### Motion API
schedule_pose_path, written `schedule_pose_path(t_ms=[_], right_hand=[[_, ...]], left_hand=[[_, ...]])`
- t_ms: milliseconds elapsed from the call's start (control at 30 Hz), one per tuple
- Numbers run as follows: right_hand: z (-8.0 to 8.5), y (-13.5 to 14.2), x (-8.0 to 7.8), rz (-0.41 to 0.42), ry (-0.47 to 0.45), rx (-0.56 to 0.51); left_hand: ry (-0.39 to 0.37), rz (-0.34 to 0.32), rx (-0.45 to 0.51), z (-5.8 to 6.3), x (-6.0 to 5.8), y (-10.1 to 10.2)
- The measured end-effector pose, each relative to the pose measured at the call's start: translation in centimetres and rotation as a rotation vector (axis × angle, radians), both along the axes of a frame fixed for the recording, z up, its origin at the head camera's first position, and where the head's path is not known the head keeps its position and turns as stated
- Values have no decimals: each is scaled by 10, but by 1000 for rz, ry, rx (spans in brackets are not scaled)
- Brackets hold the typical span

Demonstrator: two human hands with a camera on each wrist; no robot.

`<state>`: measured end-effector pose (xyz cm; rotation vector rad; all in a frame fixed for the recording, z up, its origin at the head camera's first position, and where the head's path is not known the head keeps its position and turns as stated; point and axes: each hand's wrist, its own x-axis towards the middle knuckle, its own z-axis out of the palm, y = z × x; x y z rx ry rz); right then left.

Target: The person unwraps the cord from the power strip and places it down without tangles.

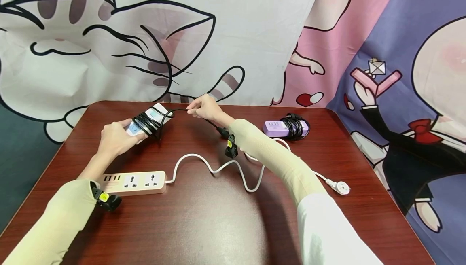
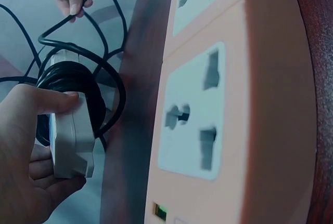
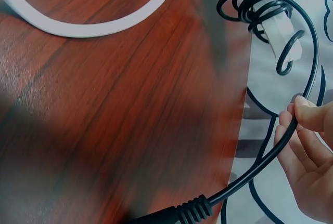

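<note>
My left hand (image 1: 117, 137) grips one end of a white power strip (image 1: 157, 113) with blue-tinted sockets, tilted above the table's back left part. A black cord (image 2: 73, 81) is wound in several loops round its middle. In the right wrist view, my right hand (image 3: 309, 146) pinches a free stretch of that black cord (image 3: 270, 156) between thumb and fingers. From there the cord runs down to its plug end (image 1: 223, 132), close to my right wrist. Below my left hand lies a cream power strip (image 1: 134, 182), its sockets large in the left wrist view.
A white cord (image 1: 196, 155) snakes right from the cream strip, passing under my right arm to a white plug (image 1: 340, 187). At the back right sits a purple power strip (image 1: 275, 128) wrapped in black cord. The wooden table (image 1: 204, 232) meets a printed cloth backdrop (image 1: 255, 42).
</note>
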<state>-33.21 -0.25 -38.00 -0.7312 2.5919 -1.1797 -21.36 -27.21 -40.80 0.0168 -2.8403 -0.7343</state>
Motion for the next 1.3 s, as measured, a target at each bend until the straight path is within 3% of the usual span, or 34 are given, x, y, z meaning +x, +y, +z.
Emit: schedule_pose_path(t_ms=[467, 1000, 1167, 1300], right_hand=[[-5, 17, -20, -117, 70, 21], [-6, 21, -26, -259, 92, 118], [-10, 22, -29, -269, 78, 125], [-12, 21, -32, -229, 56, 137]], left_hand=[[23, 19, 9, 6, 3, 0], [15, 3, 31, 13, 6, 5], [13, 1, 35, 14, 8, 7], [20, -2, 36, 15, 7, 9]])
